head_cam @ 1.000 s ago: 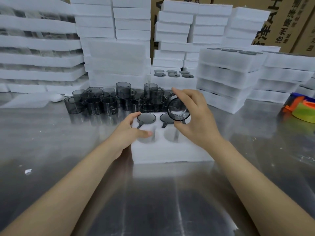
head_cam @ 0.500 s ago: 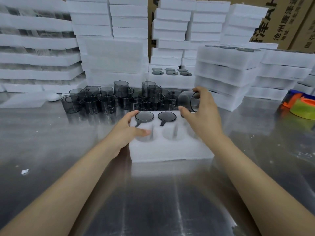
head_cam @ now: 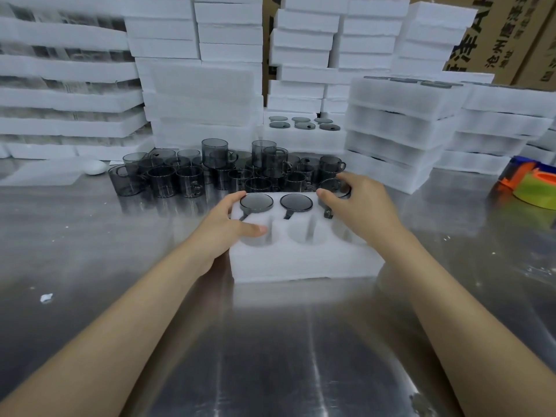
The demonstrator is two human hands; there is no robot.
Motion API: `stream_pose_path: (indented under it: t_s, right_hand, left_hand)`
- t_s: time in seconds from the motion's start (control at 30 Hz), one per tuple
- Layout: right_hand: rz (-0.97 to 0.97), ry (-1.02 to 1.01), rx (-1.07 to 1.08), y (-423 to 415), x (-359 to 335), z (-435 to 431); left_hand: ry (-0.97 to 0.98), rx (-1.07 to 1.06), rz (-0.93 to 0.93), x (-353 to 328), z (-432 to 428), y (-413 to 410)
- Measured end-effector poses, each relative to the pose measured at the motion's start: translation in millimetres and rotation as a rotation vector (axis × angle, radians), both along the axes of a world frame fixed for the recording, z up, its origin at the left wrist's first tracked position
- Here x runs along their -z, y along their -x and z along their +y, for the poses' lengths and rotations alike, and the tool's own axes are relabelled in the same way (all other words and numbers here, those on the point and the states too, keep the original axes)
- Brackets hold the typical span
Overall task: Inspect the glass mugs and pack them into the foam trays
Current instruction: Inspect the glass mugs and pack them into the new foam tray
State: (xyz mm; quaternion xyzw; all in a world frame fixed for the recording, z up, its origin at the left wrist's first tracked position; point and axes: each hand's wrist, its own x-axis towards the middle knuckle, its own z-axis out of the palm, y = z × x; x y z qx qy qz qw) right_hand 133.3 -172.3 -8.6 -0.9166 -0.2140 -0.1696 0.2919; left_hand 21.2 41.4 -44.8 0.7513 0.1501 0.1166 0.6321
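A white foam tray (head_cam: 301, 263) sits on the steel table in front of me. Its far row holds two smoky grey glass mugs (head_cam: 256, 202) (head_cam: 296, 202), sunk in their holes with handles towards me. My right hand (head_cam: 358, 206) grips a third grey mug (head_cam: 334, 188) and has it partly down in the far right hole. My left hand (head_cam: 228, 227) rests on the tray's left side, thumb lying over the near left hole. The near row of holes holds no mugs. Behind the tray stands a cluster of several loose grey mugs (head_cam: 186, 182).
Tall stacks of white foam trays (head_cam: 198, 94) line the back and right of the table (head_cam: 90, 236). One filled tray (head_cam: 304, 127) lies behind the loose mugs. Rolls of coloured tape (head_cam: 532, 188) sit at the far right. A foam scrap (head_cam: 46, 297) lies at left.
My right hand held the mug up facing me, then turned it and lowered it into the far right hole of the tray. The left hand stayed on the tray.
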Motion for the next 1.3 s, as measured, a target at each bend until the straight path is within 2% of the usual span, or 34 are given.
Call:
stream_pose_path:
  t_s: [0.13,0.3,0.4,0.63,0.7,0.77,0.87,0.93,0.97,1.03,1.13,1.3]
  right_hand:
    - [0.127,0.014,-0.016,-8,1,-10]
    - [0.289,0.013,-0.148,-13,8,-10]
    - [0.374,0.146,-0.222,-16,12,-8]
    - [0.425,0.385,-0.292,-21,5,-15]
    - [0.441,0.306,-0.350,-24,6,-15]
    - [0.498,0.100,-0.385,-27,10,-17]
    - [0.631,-0.488,-0.411,-33,22,-21]
    - [0.527,-0.761,-0.291,-43,34,-20]
    - [0.433,-0.774,-0.191,-49,39,-19]
    - [0.290,-0.728,-0.061,-62,45,-12]
    - [0.206,-0.623,0.028,-81,47,-1]
    - [0.012,-0.370,0.028,-103,44,7]
  left_hand:
    - [-0.003,-0.007,0.002,-1,-1,0]
    - [-0.004,-0.005,0.006,-2,-1,1]
    - [-0.004,-0.012,0.007,-2,-2,1]
    - [0.001,-0.016,0.006,-5,-3,1]
    - [-0.002,-0.017,0.006,-5,-4,1]
    - [0.004,-0.012,0.005,-4,-4,1]
    - [0.006,-0.007,0.002,-4,-3,1]
    - [0.005,-0.006,-0.002,-3,-3,1]
    - [0.008,-0.004,-0.004,-2,-3,0]
    - [0.014,0.000,-0.008,-2,-3,0]
    - [0.018,-0.003,-0.010,-2,-2,0]
    - [0.016,-0.004,-0.022,-1,-2,-1]
